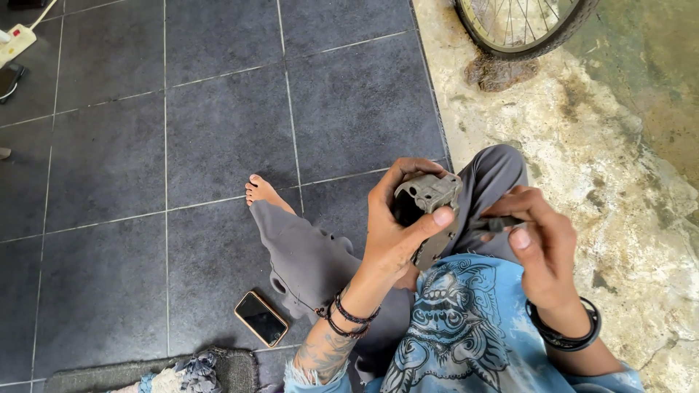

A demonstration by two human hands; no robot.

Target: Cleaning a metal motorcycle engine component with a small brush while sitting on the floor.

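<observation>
I sit on the floor with my legs in grey trousers. My left hand grips a grey cast-metal part with holes and lugs, held above my lap. My right hand pinches a thin dark tool whose tip points at the side of the metal part. Both wrists wear dark bracelets. The lower half of the part is hidden behind my left thumb and palm.
A phone with a gold-coloured edge lies on the dark floor tiles by my left knee. A bicycle wheel stands at the top on rough concrete. A power strip lies top left, and a rag mat lies bottom left.
</observation>
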